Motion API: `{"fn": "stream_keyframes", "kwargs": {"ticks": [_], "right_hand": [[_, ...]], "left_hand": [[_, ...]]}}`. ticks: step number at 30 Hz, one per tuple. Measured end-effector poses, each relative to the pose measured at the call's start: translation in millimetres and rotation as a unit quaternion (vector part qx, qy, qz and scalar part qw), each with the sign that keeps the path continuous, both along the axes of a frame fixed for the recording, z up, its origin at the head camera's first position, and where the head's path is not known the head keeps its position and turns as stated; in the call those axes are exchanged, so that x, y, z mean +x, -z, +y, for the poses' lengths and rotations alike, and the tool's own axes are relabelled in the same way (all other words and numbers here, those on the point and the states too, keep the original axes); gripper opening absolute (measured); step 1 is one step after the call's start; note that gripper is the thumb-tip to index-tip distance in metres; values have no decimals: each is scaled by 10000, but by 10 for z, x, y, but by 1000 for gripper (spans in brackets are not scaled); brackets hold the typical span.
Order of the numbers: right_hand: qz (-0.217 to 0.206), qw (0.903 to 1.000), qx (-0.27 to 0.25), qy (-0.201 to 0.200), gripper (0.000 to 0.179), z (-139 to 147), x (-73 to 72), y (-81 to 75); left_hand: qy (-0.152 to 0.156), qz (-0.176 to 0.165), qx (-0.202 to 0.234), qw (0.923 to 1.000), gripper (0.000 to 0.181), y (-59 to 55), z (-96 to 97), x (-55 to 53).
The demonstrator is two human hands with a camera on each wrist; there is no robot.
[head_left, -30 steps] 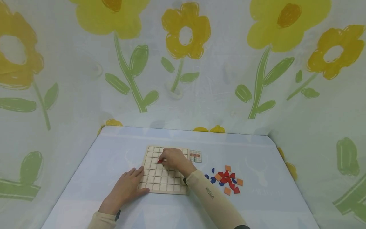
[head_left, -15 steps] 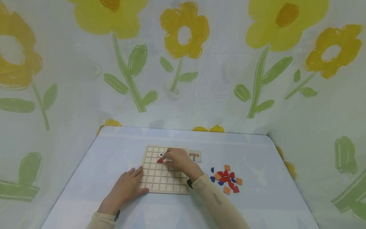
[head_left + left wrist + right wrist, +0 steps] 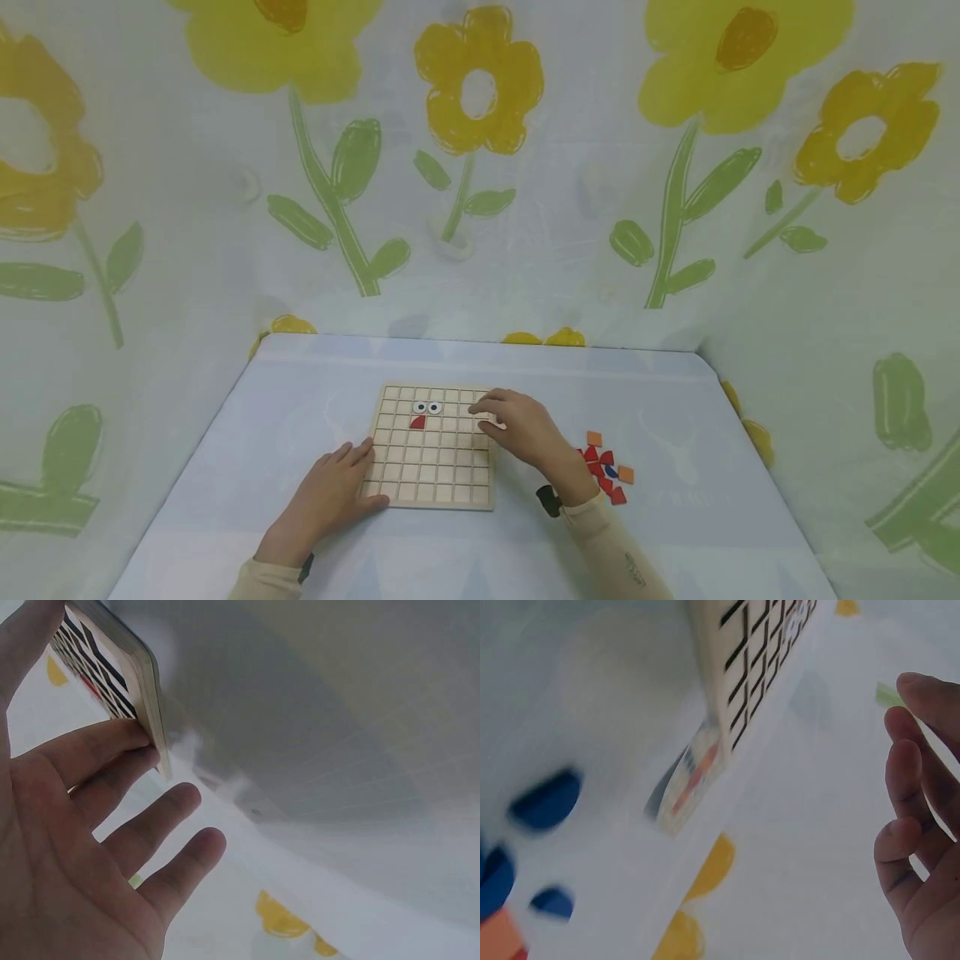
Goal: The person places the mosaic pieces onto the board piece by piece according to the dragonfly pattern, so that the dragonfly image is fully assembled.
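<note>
A wooden grid board (image 3: 431, 477) lies on the table, and in its upper left cells sit two white eye tiles (image 3: 435, 407) side by side. Directly below the left eye is a red curved-edged tile (image 3: 418, 422). My left hand (image 3: 326, 496) rests against the board's left edge, thumb by the near corner; in the left wrist view its fingertips (image 3: 139, 733) touch the board's side. Over the board's right edge hovers my right hand (image 3: 528, 429), fingers loosely bent, holding nothing. A small printed pattern card (image 3: 690, 780) beside the board is hidden by that hand in the head view.
Right of the board lies a loose pile of red tiles (image 3: 596, 469), orange square tiles (image 3: 594, 438) and blue half-round tiles (image 3: 546, 801). My right forearm covers part of this pile in the head view. A flower-printed curtain (image 3: 480, 275) stands behind the table.
My right hand has left the cells near the red tile and moved right, to the board's right edge. Both eye tiles and the red tile are now uncovered. The left hand stays put.
</note>
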State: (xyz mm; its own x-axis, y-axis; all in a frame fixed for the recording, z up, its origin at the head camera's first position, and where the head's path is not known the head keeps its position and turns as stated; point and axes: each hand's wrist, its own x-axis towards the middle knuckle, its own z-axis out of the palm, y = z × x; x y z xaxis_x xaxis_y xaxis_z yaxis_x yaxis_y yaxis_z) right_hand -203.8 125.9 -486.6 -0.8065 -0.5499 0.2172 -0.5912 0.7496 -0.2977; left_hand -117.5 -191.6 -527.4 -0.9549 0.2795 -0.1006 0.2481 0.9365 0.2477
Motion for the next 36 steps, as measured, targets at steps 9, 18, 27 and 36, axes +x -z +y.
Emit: {"fn": "stream_keyframes", "kwargs": {"ticks": [9,18,27,36], "right_hand": [[360,9980,-246,458,36,780,138,116],[-435,9859,-166,1607,30,1498,335,247],[-1170,9731,70,1981,35,1619,399,342],[-1463,9640,581,2144,28,1611,441,356]], "left_hand": [[-61,-29,-75,9999,90,34,12,-8],[2,1,-115,9999,90,16,12,-5],[22,34,-120,9999,90,15,-6,2],[14,26,-61,10000,90,18,-2,6]]}}
